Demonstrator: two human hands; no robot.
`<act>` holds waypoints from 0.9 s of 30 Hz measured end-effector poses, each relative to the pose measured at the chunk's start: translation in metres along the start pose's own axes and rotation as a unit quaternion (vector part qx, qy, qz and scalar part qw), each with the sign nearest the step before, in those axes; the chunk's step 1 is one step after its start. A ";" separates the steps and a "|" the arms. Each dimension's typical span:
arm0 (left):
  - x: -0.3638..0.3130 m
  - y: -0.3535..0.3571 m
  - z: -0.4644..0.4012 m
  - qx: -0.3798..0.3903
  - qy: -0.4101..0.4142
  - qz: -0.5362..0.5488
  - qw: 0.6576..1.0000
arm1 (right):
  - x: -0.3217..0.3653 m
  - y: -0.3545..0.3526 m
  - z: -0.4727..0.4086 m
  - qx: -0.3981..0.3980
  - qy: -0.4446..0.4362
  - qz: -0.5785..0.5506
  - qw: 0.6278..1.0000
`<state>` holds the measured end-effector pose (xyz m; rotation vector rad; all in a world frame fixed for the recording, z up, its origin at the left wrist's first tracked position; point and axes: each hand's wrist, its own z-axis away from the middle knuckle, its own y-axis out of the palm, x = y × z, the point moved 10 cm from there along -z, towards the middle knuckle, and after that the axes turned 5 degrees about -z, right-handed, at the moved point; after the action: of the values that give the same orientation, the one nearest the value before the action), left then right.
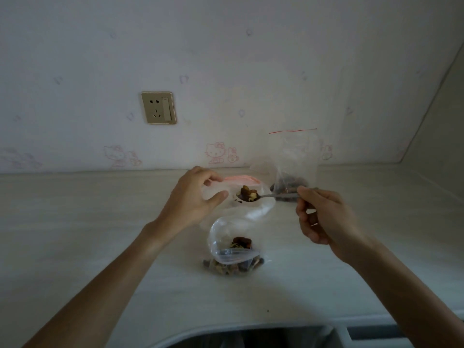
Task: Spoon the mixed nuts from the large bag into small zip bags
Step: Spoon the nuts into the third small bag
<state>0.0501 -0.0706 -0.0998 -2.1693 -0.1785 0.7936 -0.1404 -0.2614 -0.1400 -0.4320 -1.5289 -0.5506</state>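
The left hand (pixel 193 197) pinched the red-striped lip of a small zip bag (pixel 238 222), thumb below and fingers above, lifting and spreading the mouth, evidently so the load could go in without catching the rim. The bag trailed down toward the person, its belly resting on the counter (pixel 88 222) with a layer of mixed nuts (pixel 233 264) already in it. The right hand (pixel 324 217) closed its fingertips round the handle end of a spoon (pixel 263 196), held roughly level; the bowl, heaped with nuts, sat at the bag's mouth, seemingly just inside, though I could not tell for certain. Beyond the small bag and to its right, a taller bag (pixel 293 159) stood against the wall (pixel 226 59), nuts dark in its bottom, probably the source, close enough for short trips. Left of the small bag the counter lay open. Nearer the person than the bag, a sink edge (pixel 251 332) cut in, with fair room between.
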 end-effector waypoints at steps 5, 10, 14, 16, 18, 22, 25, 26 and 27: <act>0.002 -0.002 0.040 0.062 -0.067 -0.028 0.995 | 0.006 0.009 0.027 0.039 -0.001 0.007 0.999; 0.001 0.014 0.072 0.138 -0.098 0.011 0.985 | 0.005 0.027 0.053 0.086 -0.018 0.103 0.991; -0.001 0.009 0.071 0.114 -0.103 0.052 0.987 | 0.032 0.055 0.076 0.127 -0.204 0.287 0.927; -0.001 0.008 0.071 0.111 -0.101 0.063 0.987 | 0.044 0.070 0.092 0.141 -0.320 0.398 0.848; 0.000 0.007 0.071 0.106 -0.097 0.072 0.987 | 0.050 0.082 0.106 0.149 -0.411 0.484 0.758; 0.004 0.005 0.071 0.105 -0.086 0.066 0.989 | 0.052 0.079 0.106 0.138 -0.471 0.476 0.730; 0.008 0.005 0.071 0.108 -0.086 0.051 0.989 | 0.053 0.061 0.088 0.109 -0.434 0.357 0.820; 0.012 0.004 0.070 0.099 -0.100 0.060 0.988 | 0.051 0.053 0.079 0.095 -0.408 0.309 0.854; 0.017 0.000 0.068 0.082 -0.117 0.070 0.987 | 0.048 0.045 0.070 0.082 -0.381 0.263 0.883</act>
<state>0.0236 -0.0207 -0.1413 -1.9464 -0.0761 1.1049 -0.1732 -0.1872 -0.0880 -0.9701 -2.0686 0.2213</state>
